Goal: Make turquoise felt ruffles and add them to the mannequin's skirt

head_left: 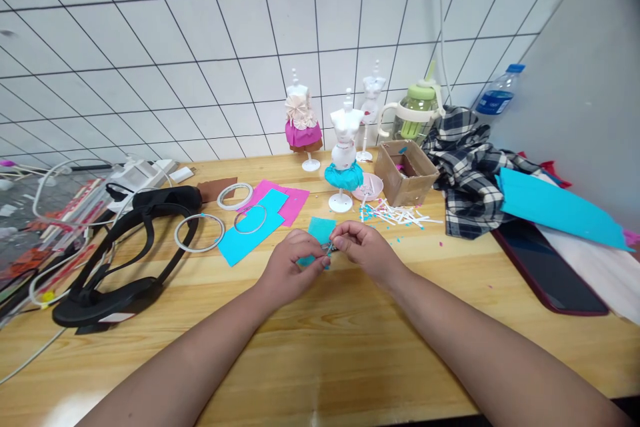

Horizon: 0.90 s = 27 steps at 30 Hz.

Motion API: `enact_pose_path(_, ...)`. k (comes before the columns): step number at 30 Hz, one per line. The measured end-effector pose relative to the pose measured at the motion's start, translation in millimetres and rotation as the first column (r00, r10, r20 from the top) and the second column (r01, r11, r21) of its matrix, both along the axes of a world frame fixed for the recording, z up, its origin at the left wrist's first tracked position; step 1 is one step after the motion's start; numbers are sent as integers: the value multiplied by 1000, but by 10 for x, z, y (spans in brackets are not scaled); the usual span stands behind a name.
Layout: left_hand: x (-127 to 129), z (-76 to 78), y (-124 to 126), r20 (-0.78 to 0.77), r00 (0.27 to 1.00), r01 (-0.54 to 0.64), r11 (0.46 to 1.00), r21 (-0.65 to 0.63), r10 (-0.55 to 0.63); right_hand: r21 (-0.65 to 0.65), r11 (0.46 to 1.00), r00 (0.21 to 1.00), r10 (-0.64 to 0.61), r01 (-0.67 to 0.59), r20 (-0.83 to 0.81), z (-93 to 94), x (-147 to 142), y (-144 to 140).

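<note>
The left hand (290, 265) and right hand (363, 247) meet fingertip to fingertip over the wooden table (350, 347), both pinching a small teal piece (320, 232) between them; a thin metal tool (330, 248), too small to make out, shows where the fingers join. The piece is held just above the tabletop, near the middle of it.

Just beyond the hands stands a white mannequin (345, 147) in a teal skirt, with two more mannequins behind it, one dressed in pink (302, 123). To the left lie teal and pink sheets (273, 210) with wire rings (200, 232) on and beside them, then a black headset (125, 247).

Right of the mannequin, a pink dish (369, 185) holds small white bits, and white paper strips (400, 215) are scattered beside it. An open cardboard box (406, 173) holds pink and teal scraps. Behind it stands a green jug (417, 113); a water bottle (497, 99) stands farther right, above a plaid cloth (470, 167).
</note>
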<state>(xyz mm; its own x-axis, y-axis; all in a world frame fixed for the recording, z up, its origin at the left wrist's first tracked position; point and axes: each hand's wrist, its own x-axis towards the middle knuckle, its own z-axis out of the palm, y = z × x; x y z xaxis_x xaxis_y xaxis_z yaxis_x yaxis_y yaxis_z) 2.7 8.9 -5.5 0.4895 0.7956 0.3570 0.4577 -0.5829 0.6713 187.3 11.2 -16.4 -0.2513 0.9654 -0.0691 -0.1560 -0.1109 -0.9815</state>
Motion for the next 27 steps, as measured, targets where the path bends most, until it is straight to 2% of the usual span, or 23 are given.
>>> enact_pose_path(2,4,5,11,14,1000,-9,997,-82,10,9,1000,1000,-16,16,27,-23,18,16)
enact_pose_path(4,4,-8,24,0,1000,-25,996,-91,25,56,995,993,-85,81,84,-31,67,43)
enact_pose_path(6,2,-32,29,-35,999,-24,999,-42,23,184,977,977,-134,103,163,-12,137,66)
enact_pose_path(7,1,-45,28,-56,998,-14,1000,-6,14,283,958,968,-120,55,219,6,172,71)
enact_pose_path(9,-2,-69,21,-92,996,16,998,65,-10,492,862,931,-75,-119,357,41,223,68)
enact_pose_path(11,-4,-85,13,-126,991,48,993,112,-34,609,745,871,-79,-272,486,57,242,56)
enact_pose_path(13,-6,-93,8,-155,987,72,989,130,-52,627,696,814,-105,-350,571,42,241,52)
enact_pose_path(15,-8,-95,8,-170,984,82,988,129,-60,615,690,779,-119,-381,616,7,244,67)
enact_pose_path(21,-10,-79,16,-128,987,108,993,53,-101,642,619,736,-147,-453,661,-31,337,143)
enact_pose_path(27,-8,-91,19,-185,975,138,987,76,-122,581,642,664,-146,-500,733,28,336,116)
